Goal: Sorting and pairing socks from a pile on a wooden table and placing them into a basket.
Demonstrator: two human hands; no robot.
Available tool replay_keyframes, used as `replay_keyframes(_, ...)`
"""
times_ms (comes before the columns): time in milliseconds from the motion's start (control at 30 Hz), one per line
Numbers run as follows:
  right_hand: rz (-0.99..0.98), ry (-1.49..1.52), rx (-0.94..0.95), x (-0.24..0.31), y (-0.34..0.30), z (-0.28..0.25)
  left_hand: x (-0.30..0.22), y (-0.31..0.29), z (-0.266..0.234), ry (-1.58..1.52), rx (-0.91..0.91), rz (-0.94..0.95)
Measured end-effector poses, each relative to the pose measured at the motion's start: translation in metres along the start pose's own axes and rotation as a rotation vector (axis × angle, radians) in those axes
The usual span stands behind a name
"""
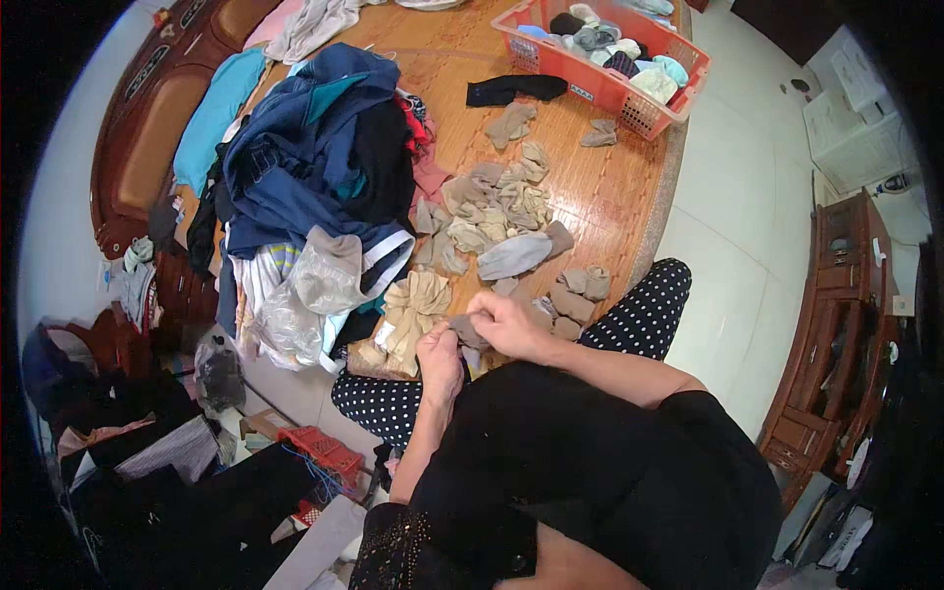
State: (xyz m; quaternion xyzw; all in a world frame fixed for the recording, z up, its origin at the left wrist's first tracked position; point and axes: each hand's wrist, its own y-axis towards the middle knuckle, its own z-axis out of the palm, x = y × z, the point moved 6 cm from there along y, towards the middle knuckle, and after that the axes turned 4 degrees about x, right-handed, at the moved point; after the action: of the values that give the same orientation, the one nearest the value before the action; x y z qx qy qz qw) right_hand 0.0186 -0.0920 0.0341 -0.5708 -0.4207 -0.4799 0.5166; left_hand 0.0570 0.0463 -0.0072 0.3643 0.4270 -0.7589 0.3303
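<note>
Between my two hands, just above my lap, is a small grey-brown sock (470, 332). My left hand (440, 356) pinches its left end, fingers closed. At its other end my right hand (503, 323) grips the fabric, fingers curled round it. Beige socks (415, 305) lie in a bundle just left of my hands. Rolled brown socks (580, 293) sit to the right. Beyond my hands a loose heap of tan socks (501, 202) spreads over the wooden-slat mat (600, 211), with a grey sock (516, 256) at its near side.
A red plastic basket (600, 81) full of socks stands at the far right, near a black sock (516, 89). Dark blue clothes (295, 147) pile up on the left, with a clear plastic bag (315, 290) on them. A wooden cabinet (826, 324) stands across the tiled floor.
</note>
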Motion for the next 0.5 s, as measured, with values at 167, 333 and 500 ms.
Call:
replay_keyframes(167,-0.047,0.146,0.010,-0.008,0.013,-0.004,-0.018,-0.013,0.030,-0.209,0.148,-0.111)
replay_keyframes(333,0.164,0.491,0.194,-0.006,0.005,-0.001,-0.031,-0.023,0.046,-0.454,0.219,-0.220)
replay_keyframes(500,0.304,0.468,0.253,-0.016,-0.003,0.007,-0.017,-0.019,0.032,-0.544,0.126,-0.324)
